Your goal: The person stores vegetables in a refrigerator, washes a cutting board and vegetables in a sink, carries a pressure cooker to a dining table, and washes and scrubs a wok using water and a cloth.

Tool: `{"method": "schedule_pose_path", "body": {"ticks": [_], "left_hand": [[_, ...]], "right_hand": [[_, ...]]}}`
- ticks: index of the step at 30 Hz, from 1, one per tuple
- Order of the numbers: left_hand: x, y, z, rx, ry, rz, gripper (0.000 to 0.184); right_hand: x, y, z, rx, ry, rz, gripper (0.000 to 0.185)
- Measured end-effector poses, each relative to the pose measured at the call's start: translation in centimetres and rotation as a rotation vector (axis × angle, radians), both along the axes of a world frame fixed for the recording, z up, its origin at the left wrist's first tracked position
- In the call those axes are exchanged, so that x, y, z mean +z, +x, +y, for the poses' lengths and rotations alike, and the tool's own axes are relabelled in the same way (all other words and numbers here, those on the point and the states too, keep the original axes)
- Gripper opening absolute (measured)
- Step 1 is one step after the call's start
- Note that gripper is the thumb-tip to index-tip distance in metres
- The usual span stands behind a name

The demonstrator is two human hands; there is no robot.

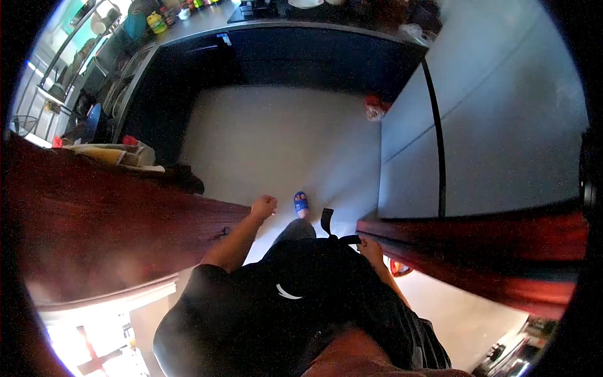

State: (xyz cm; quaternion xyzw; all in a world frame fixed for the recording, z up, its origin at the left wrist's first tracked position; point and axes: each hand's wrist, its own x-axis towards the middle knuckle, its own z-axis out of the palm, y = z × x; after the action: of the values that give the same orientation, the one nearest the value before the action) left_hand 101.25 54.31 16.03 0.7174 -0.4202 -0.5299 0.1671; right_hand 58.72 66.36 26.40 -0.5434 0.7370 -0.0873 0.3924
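Note:
My left hand hangs low in front of me, its fingers curled in, and I see nothing in it. Beside it is the red-brown door frame panel. On the other side, my right hand is down by my hip, next to the end of a black strap. The strap partly covers its fingers, and whether they grip it I cannot tell. A foot in a blue sandal steps forward on the pale floor.
Ahead runs a dark counter with a yellow bottle on top. Tall grey-blue doors stand at the right, with a red and white bag on the floor beside them. A red-brown panel flanks me at the right.

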Motion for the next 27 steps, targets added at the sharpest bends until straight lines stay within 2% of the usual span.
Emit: {"method": "schedule_pose_path", "body": {"ticks": [1,3,4,5,6,7,8,9,10,11,12,14,16,17,21,22,24,25,27], "left_hand": [[0.3,0.9,-0.1,0.006,0.005,0.011,0.032],[0.8,1.1,0.0,0.049,-0.027,0.085,0.036],[0.3,1.3,-0.4,0.049,-0.027,0.085,0.036],[-0.9,1.8,-1.0,0.036,-0.007,0.004,0.037],[-1.6,2.0,-1.4,0.024,0.013,-0.076,0.038],[0.0,1.8,-1.1,0.024,0.013,-0.076,0.038],[2.9,1.6,-0.5,-0.087,-0.029,-0.332,0.038],[4.6,1.4,-0.3,-0.199,-0.072,-0.588,0.038],[4.3,1.7,-0.6,-0.199,-0.072,-0.587,0.038],[3.4,2.2,-1.1,-0.097,-0.030,-0.514,0.036],[2.7,2.7,-1.3,0.004,0.012,-0.439,0.035],[3.7,3.4,-0.5,-0.057,-0.045,-0.413,0.035],[3.5,4.4,0.4,-0.117,-0.102,-0.386,0.035],[1.2,5.1,0.8,-0.039,-0.089,-0.304,0.035],[-5.5,9.2,2.1,0.187,-0.147,-0.107,0.040],[-2.5,9.4,2.2,0.179,-0.130,-0.106,0.037],[0.0,10.5,2.3,0.254,-0.151,-0.023,0.034],[0.5,11.2,2.3,0.328,-0.172,0.060,0.032],[-0.5,12.7,3.7,0.372,-0.174,0.000,0.026]], "right_hand": [[-1.0,0.4,-0.4,0.006,0.005,0.011,0.035],[-6.0,-1.8,0.2,0.117,0.038,-0.159,0.037],[-7.7,-2.5,0.5,0.096,0.111,-0.103,0.042],[-9.5,-3.2,1.1,0.096,0.111,-0.103,0.042],[-11.5,-4.1,2.0,0.120,-0.009,-0.073,0.041],[-14.4,-5.5,3.1,0.143,-0.129,-0.043,0.041],[-20.4,-10.4,4.1,0.315,-0.126,-0.020,0.032],[-13.9,-8.0,3.4,-0.253,0.329,-0.364,0.029],[-12.3,-7.0,3.3,-0.117,0.195,-0.194,0.029],[-11.3,-6.3,3.2,0.019,0.061,-0.025,0.031],[-9.5,-5.3,2.8,0.019,0.061,-0.025,0.031],[-6.1,-3.8,1.4,0.065,-0.213,0.122,0.028],[-5.0,-3.4,0.0,0.028,-0.138,0.045,0.029],[-4.8,-3.2,-0.7,-0.010,-0.063,-0.031,0.029],[-5.6,-2.9,-5.8,0.065,-0.138,-0.047,0.030],[-5.7,-3.0,-7.6,0.087,-0.111,-0.004,0.030],[-5.7,-2.8,-10.6,0.109,-0.084,0.040,0.031],[-5.5,-2.3,-11.6,0.111,-0.180,0.004,0.030],[-4.3,-0.8,-14.4,0.113,-0.276,-0.032,0.030]]}}
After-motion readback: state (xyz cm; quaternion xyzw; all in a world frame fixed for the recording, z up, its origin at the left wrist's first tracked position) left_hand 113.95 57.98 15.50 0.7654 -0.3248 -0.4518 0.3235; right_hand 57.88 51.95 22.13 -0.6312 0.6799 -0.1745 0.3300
